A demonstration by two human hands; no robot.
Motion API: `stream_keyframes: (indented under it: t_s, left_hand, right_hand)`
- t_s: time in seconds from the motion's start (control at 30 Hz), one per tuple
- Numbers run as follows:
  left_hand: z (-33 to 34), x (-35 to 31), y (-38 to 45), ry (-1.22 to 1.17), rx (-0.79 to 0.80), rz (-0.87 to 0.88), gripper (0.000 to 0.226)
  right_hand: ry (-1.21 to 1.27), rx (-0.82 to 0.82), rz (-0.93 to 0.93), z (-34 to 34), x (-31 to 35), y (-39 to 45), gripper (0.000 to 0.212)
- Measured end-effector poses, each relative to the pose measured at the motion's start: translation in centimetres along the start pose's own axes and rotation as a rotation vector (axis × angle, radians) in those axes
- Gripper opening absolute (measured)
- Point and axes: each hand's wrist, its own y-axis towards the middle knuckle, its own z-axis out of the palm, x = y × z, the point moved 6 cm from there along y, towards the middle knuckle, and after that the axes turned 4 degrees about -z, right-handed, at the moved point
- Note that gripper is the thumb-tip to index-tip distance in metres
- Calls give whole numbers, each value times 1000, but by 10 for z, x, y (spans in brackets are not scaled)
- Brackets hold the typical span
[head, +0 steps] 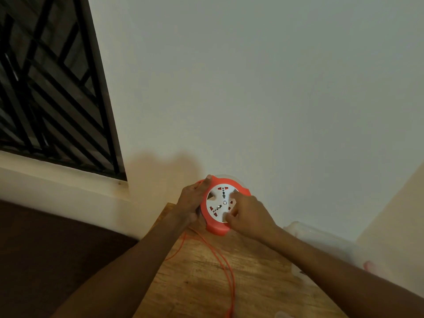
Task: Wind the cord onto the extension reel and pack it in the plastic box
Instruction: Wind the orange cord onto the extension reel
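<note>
Orange cord (226,269) trails loose across the wooden table (202,283) toward the camera, so winding is unfinished. At the table's far edge, the left hand (191,200) grips the orange extension reel (221,203) by its rim; the right hand (246,213) presses fingers onto its white face. A clear plastic box (321,244) waits to the right, unpacked.

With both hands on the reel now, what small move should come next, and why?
Probably turn the white disc with the right hand while the left hand steadies the reel: much orange cord lies unwound across the table.
</note>
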Motion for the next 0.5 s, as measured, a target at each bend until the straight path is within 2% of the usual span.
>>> stream_keyframes:
  t_s: [0.1,0.17,0.3,0.37,0.5]
  left_hand:
    - [-1,-4,-1,13,45,3,66]
    - [-1,-4,-2,21,92,-9,72]
    - [1,1,-2,123,142,-20,61]
    - [4,4,-2,161,164,-28,66]
    - [11,5,-2,280,214,-11,64]
  right_hand:
    - [-468,11,-423,-5,9,-4,46]
    - [-583,107,-590,0,12,-5,44]
    - [-699,263,-719,9,16,-7,52]
    - [-793,293,-786,17,18,-11,55]
    - [-914,362,-759,35,16,-17,59]
